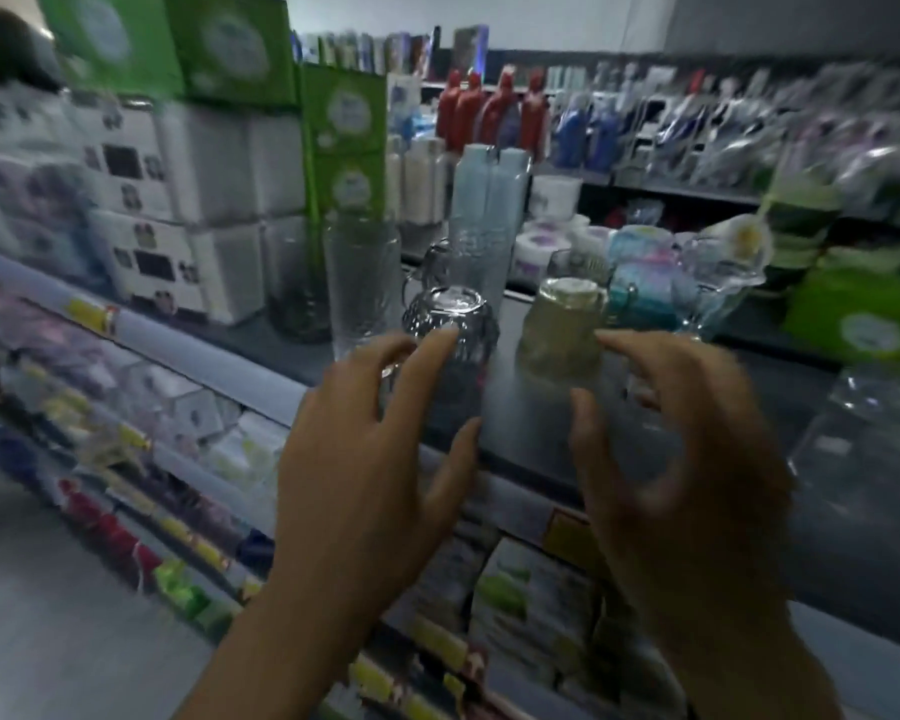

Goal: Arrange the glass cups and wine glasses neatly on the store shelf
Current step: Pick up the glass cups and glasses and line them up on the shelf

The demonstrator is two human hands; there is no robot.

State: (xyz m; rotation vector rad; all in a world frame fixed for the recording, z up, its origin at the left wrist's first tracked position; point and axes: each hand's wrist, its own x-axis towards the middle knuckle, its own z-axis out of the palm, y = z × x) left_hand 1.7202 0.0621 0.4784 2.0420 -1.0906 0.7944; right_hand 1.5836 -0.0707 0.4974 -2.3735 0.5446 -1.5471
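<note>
Left hand (370,459) is wide open with fingers spread and thumb out, and it holds nothing. Its index and middle fingertips overlap the upside-down clear faceted glass cup (450,324); the blur hides whether they touch it. That cup sits just beyond the fingers on the dark grey shelf top (531,407).

Right hand (681,459) is half open, with fingers bent in a loose claw and motion-blurred, and nothing in its grip. The upside-down yellowish glass cup (562,324) stands just past its fingertips, apart from them. The two inverted cups stand side by side with a gap between them, one ahead of each hand.

Behind the left hand's cup:
- tall clear textured tumbler (362,283)
- second tall clear tumbler (481,257)
- dark tinted glass (294,283) further left

Behind the yellowish cup are a teal glass mug (640,293) and a clear stemmed glass (707,288). A blurred clear glass (863,423) stands at far right.

Green cartons (344,122) and white boxes (178,200) are stacked at the back left.
</note>
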